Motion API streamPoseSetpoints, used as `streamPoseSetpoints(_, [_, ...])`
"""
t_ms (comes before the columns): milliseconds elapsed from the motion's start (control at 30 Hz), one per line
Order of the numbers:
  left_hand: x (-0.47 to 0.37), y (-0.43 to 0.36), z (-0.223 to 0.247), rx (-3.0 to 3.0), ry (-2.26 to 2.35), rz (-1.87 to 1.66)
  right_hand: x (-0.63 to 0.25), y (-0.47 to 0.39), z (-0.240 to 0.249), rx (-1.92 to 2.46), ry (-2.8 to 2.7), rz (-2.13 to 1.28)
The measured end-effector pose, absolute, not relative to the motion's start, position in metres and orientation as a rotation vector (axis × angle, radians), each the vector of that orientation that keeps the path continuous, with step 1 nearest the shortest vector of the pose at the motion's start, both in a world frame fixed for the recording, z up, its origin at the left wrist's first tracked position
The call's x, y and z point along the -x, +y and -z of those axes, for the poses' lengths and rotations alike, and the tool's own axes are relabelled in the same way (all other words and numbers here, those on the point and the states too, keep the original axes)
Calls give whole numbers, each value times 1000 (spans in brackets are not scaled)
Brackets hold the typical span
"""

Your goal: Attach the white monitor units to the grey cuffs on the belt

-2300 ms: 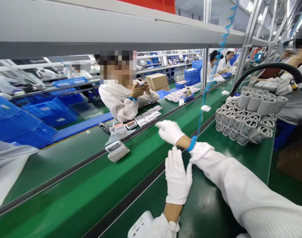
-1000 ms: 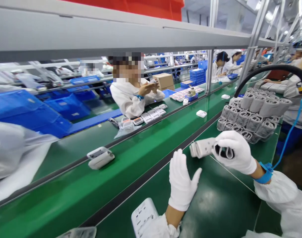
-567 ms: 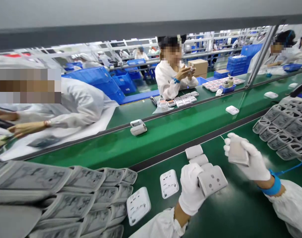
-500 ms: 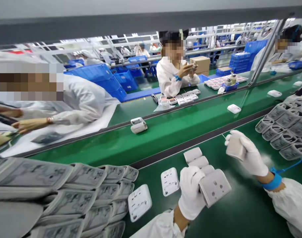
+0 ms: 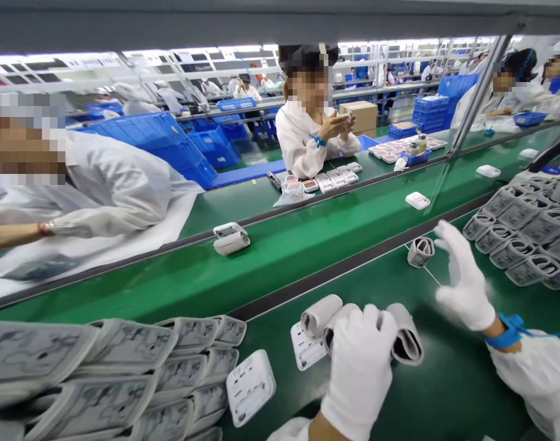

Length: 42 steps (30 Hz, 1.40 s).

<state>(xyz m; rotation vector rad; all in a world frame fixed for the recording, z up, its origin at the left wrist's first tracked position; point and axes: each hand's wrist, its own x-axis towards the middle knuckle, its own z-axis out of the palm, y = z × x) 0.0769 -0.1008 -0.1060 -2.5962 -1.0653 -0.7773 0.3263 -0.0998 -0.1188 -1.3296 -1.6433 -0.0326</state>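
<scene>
My left hand (image 5: 360, 367), in a white glove, is closed over a short row of rolled grey cuffs on the green table (image 5: 445, 373). A grey cuff (image 5: 406, 334) shows right of its fingers, and another rolled cuff (image 5: 322, 315) on its left leans on a white device (image 5: 307, 346). The fingers hide the middle of the row. My right hand (image 5: 463, 278), gloved and with a blue wrist strap, is raised with fingers apart and holds nothing. Just left of it, a single rolled cuff (image 5: 420, 252) stands by the table's edge. A second white device (image 5: 251, 388) lies at the left.
Stacked grey cuffs fill the left (image 5: 123, 373) and the right (image 5: 522, 233). Beyond a dark rail, a green conveyor (image 5: 280, 245) carries white devices and a cuff (image 5: 231, 240). Across it, a person (image 5: 307, 128) handles a small item, and another person leans in at left.
My right hand has let go of its cuff, which now stands by the edge. My left hand has brought its cuff down to the row. Items on the conveyor appear shifted left, as the view moved too.
</scene>
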Motion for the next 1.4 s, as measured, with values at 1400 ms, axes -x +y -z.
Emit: streamPoseSetpoints(1400, [-31,-39,98,2635,-1686,120,-195,-58,161,1272,-1871,-577])
